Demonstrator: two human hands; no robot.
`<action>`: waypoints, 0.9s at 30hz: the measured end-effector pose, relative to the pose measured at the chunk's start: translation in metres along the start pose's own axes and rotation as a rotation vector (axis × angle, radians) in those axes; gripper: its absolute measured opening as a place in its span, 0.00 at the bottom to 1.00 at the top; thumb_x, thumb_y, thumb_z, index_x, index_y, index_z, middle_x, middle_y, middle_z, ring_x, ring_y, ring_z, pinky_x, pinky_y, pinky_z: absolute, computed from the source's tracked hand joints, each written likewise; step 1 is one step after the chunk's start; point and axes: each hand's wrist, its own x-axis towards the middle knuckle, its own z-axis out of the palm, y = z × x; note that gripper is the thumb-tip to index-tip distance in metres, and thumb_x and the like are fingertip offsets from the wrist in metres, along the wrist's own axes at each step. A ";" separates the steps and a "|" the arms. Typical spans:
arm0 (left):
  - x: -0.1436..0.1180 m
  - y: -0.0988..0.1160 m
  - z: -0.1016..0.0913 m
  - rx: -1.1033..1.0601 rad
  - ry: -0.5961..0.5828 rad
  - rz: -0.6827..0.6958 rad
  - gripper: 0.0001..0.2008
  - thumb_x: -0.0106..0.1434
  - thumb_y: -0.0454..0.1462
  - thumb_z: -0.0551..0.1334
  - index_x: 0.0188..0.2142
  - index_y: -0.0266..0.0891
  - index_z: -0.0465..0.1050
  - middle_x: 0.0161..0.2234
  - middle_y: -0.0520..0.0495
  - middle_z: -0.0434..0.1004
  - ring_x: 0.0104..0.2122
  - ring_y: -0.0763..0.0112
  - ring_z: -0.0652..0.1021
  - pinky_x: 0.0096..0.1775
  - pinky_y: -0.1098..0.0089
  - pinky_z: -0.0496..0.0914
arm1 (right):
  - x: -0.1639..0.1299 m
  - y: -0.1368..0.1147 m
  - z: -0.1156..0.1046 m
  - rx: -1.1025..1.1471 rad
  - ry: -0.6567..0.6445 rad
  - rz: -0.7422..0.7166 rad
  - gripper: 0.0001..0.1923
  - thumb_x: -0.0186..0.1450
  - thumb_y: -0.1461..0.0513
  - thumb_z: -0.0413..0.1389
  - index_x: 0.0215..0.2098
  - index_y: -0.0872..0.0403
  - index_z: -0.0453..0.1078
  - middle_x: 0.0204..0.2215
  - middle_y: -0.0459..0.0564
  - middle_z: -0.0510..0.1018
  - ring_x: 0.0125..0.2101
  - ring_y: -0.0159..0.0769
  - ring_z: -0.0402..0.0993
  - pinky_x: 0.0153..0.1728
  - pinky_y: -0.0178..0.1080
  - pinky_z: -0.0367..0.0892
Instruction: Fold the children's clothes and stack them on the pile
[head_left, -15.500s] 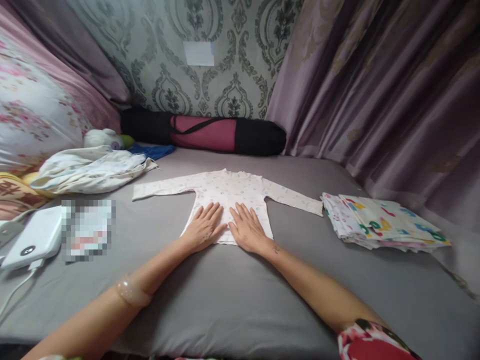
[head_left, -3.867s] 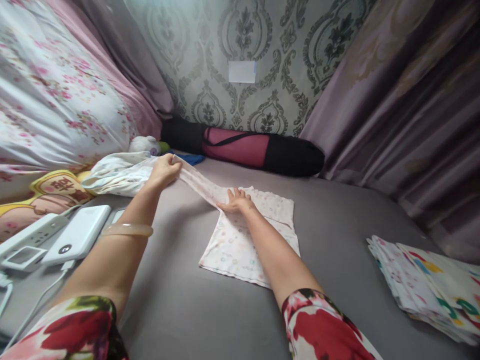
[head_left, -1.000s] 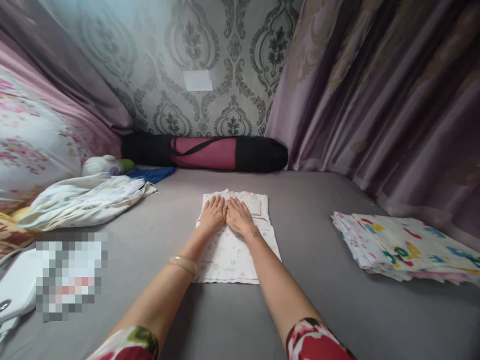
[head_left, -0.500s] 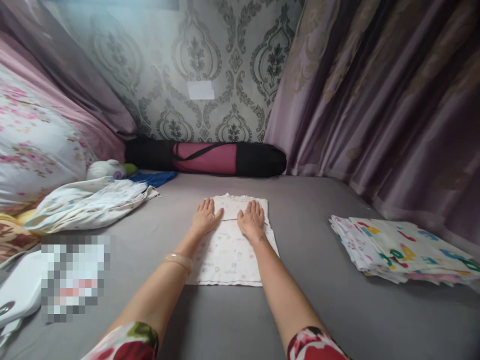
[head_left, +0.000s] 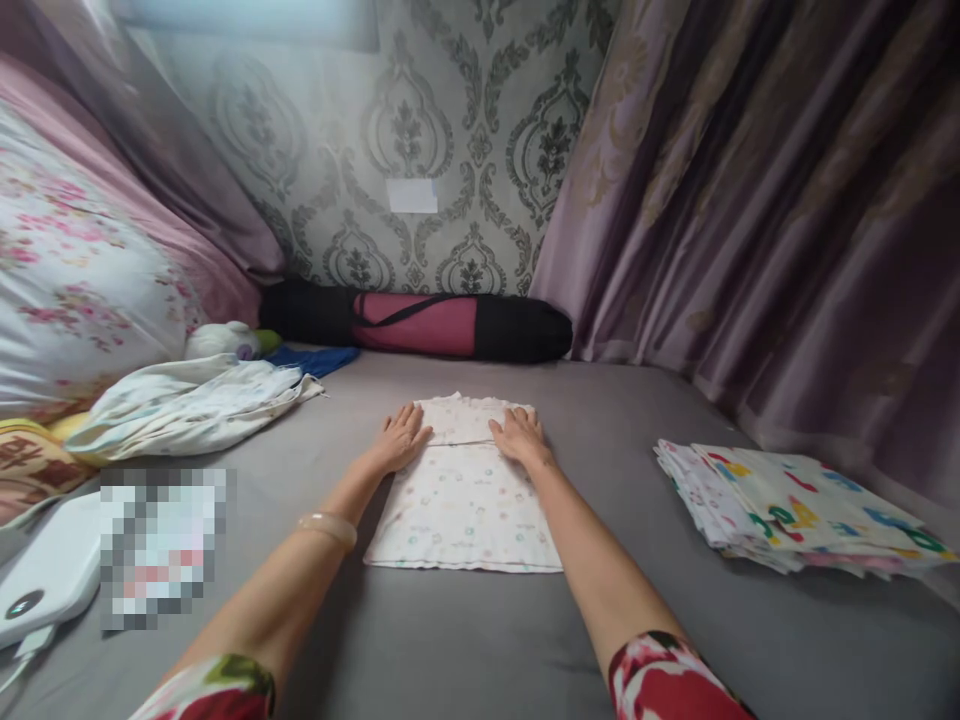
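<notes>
A white cloth (head_left: 465, 505) with small coloured prints lies flat on the grey bed sheet (head_left: 315, 600), its far part folded over toward me. My left hand (head_left: 402, 438) rests on the left edge of that folded part, fingers stretched out. On the opposite edge lies my right hand (head_left: 520, 436), also flat with its fingers apart. Neither hand grips the cloth. The near edge of the cloth is in plain sight between my forearms.
To the right sits a stack of folded printed cloths (head_left: 802, 505). A crumpled pale cloth (head_left: 195, 405), a plush toy (head_left: 221, 341) and a white power bank (head_left: 52, 570) with a cable are on the left. A black and maroon long bag (head_left: 416, 323) lies along the wall.
Both hands have slid outward, away from each other, toward the side edges of the cloth. The camera view has shifted slightly.
</notes>
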 end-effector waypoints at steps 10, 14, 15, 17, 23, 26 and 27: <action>-0.040 0.004 0.007 0.023 0.093 0.136 0.31 0.71 0.49 0.40 0.67 0.35 0.51 0.68 0.40 0.48 0.67 0.61 0.54 0.65 0.52 0.47 | 0.024 -0.006 0.022 -0.036 -0.023 -0.278 0.34 0.72 0.54 0.33 0.69 0.67 0.44 0.69 0.58 0.45 0.68 0.43 0.38 0.65 0.44 0.34; -0.042 0.003 0.006 -0.033 0.152 0.142 0.30 0.70 0.48 0.43 0.66 0.34 0.53 0.67 0.38 0.52 0.66 0.60 0.57 0.64 0.54 0.50 | 0.027 -0.002 0.026 -0.037 -0.021 -0.271 0.34 0.72 0.54 0.33 0.69 0.68 0.44 0.69 0.58 0.44 0.68 0.42 0.37 0.66 0.43 0.34; -0.043 0.003 0.006 -0.059 0.181 0.139 0.30 0.70 0.48 0.44 0.65 0.33 0.54 0.67 0.36 0.53 0.65 0.59 0.58 0.64 0.55 0.52 | 0.028 -0.003 0.024 -0.039 -0.031 -0.269 0.34 0.72 0.54 0.34 0.69 0.68 0.43 0.69 0.58 0.44 0.68 0.43 0.37 0.65 0.43 0.35; -0.044 0.001 0.007 -0.108 0.248 0.107 0.31 0.68 0.48 0.48 0.64 0.32 0.54 0.66 0.33 0.55 0.64 0.56 0.61 0.62 0.57 0.56 | 0.029 -0.007 0.018 -0.054 -0.076 -0.249 0.34 0.71 0.54 0.35 0.69 0.68 0.44 0.69 0.60 0.44 0.68 0.44 0.39 0.65 0.44 0.37; -0.043 -0.002 0.009 -0.165 0.326 0.026 0.33 0.63 0.48 0.55 0.62 0.31 0.55 0.62 0.30 0.60 0.61 0.50 0.64 0.60 0.56 0.60 | 0.030 -0.052 0.015 -0.036 0.053 -0.350 0.32 0.71 0.57 0.37 0.68 0.67 0.48 0.69 0.60 0.48 0.68 0.43 0.40 0.65 0.46 0.32; -0.042 -0.002 0.009 -0.176 0.329 0.040 0.31 0.62 0.47 0.55 0.61 0.33 0.56 0.60 0.31 0.62 0.59 0.51 0.67 0.59 0.55 0.62 | 0.029 -0.073 0.027 0.012 0.010 -0.437 0.32 0.71 0.55 0.35 0.69 0.66 0.47 0.69 0.57 0.46 0.68 0.40 0.38 0.65 0.44 0.32; -0.042 -0.002 0.009 -0.176 0.327 0.043 0.31 0.62 0.47 0.55 0.61 0.34 0.56 0.60 0.32 0.63 0.59 0.51 0.67 0.59 0.55 0.62 | 0.030 -0.076 0.031 0.022 -0.010 -0.425 0.33 0.72 0.55 0.35 0.69 0.66 0.46 0.69 0.57 0.47 0.68 0.40 0.38 0.65 0.44 0.33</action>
